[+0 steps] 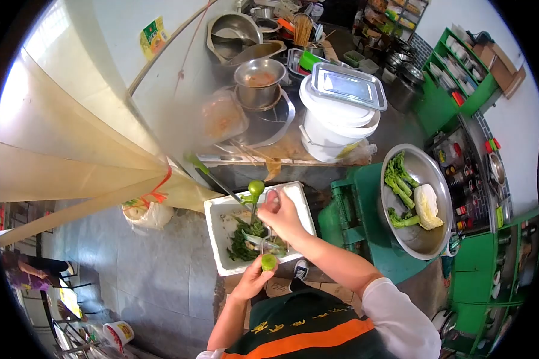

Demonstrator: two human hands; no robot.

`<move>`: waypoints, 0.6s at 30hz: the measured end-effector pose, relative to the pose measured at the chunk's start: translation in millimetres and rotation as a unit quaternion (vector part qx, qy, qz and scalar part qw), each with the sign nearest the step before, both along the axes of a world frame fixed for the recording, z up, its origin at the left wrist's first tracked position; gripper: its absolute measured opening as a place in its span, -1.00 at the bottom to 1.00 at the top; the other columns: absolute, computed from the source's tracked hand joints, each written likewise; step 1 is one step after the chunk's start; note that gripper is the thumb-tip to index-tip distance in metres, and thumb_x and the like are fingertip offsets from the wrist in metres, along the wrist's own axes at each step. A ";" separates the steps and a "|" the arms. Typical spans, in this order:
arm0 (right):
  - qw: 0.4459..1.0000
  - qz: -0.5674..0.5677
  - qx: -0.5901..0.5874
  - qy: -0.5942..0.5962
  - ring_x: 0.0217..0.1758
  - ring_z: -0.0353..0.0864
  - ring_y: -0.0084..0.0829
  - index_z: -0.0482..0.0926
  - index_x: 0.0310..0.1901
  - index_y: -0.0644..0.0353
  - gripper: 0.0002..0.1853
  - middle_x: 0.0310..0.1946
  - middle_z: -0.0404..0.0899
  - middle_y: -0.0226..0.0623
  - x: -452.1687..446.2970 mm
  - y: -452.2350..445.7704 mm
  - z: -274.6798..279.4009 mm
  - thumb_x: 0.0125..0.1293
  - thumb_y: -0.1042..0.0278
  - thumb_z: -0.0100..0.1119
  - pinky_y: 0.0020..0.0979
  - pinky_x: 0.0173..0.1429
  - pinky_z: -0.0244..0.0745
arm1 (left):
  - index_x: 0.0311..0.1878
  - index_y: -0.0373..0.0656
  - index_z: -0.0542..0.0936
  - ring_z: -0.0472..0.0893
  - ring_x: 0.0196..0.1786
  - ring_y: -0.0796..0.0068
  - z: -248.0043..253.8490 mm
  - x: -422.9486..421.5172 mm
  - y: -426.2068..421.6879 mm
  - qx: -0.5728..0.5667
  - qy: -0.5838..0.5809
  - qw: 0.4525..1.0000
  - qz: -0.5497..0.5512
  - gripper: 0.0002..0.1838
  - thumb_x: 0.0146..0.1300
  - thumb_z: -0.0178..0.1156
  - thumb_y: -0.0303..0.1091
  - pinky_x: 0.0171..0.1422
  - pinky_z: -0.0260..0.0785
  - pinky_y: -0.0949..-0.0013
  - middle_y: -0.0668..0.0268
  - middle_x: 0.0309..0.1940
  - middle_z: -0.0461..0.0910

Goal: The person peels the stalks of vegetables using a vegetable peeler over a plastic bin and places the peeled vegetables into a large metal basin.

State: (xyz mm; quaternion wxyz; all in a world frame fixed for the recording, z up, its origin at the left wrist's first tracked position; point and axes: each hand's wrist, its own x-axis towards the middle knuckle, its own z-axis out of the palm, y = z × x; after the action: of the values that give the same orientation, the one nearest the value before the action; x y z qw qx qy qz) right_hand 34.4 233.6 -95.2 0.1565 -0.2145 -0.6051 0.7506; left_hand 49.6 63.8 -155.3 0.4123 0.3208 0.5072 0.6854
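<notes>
My left hand (251, 283) is closed around a green vegetable stalk (269, 262), its pale round cut end facing up. Above the white foam box (212, 239), the fingers of my right hand (278, 216) are closed at another green stalk (256, 189) with a rounded end. Dark green leaves and trimmings (244, 242) lie inside the box. Between my hands is something pale and shiny (256, 240), too blurred to name. A thin dark strip with a bright green end (195, 160) slants over the box's far left corner.
To the right, a steel basin (413, 242) on a green stand holds green stalks and a pale cabbage (427, 206). White lidded buckets (335, 128) and metal pots (259, 90) stand on the counter ahead. A beige curtain (78, 143) hangs at left, with a white bag (147, 214) below.
</notes>
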 end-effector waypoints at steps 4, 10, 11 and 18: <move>0.997 0.058 -0.038 0.044 -0.58 0.33 -0.73 0.22 -0.39 0.21 -0.73 -0.66 0.30 -0.52 10.9 -22.5 28.7 -0.08 0.54 0.13 -0.64 -0.48 0.23 | -0.02 -0.23 0.35 0.32 -0.18 0.63 1.1 3.1 -0.3 -0.029 -0.064 0.997 0.009 -0.72 0.17 0.01 -0.46 -0.05 0.19 0.52 0.42 -0.24 0.38; 0.990 0.084 0.107 -0.023 -0.60 0.33 -0.72 0.22 -0.40 0.20 -0.71 -0.66 0.35 -0.48 8.7 -18.5 12.9 -0.10 0.45 0.17 -0.60 -0.47 0.27 | -0.07 -0.23 0.39 0.31 -0.17 0.63 0.4 0.2 -0.3 -0.033 -0.062 0.998 0.010 -0.77 0.19 0.00 -0.47 -0.04 0.18 0.52 0.43 -0.24 0.38; 0.990 0.085 0.106 -0.023 -0.60 0.33 -0.72 0.22 -0.40 0.20 -0.71 -0.66 0.35 -0.48 7.6 -18.7 13.2 -0.10 0.45 0.17 -0.60 -0.47 0.27 | -0.07 -0.23 0.39 0.31 -0.17 0.63 0.4 -0.9 -0.6 -0.033 -0.062 0.997 0.011 -0.77 0.19 0.00 -0.47 -0.04 0.18 0.52 0.43 -0.24 0.38; 0.996 0.033 0.081 -0.037 -0.58 0.39 -0.68 0.21 -0.40 0.21 -0.71 -0.65 0.39 -0.44 -0.5 -13.7 0.2 -0.09 0.50 0.16 -0.62 -0.49 0.28 | -0.09 -0.22 0.37 0.33 -0.20 0.58 0.3 -1.8 -6.1 -0.055 0.012 0.998 -0.016 -0.76 0.17 0.04 -0.41 -0.06 0.19 0.51 0.38 -0.27 0.37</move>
State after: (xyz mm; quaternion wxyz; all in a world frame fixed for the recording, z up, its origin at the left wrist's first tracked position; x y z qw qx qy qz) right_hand 33.9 219.9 -95.1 0.1259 -0.2086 -0.6758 0.6956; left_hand 47.7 57.7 -155.0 0.4342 0.3140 0.5434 0.6462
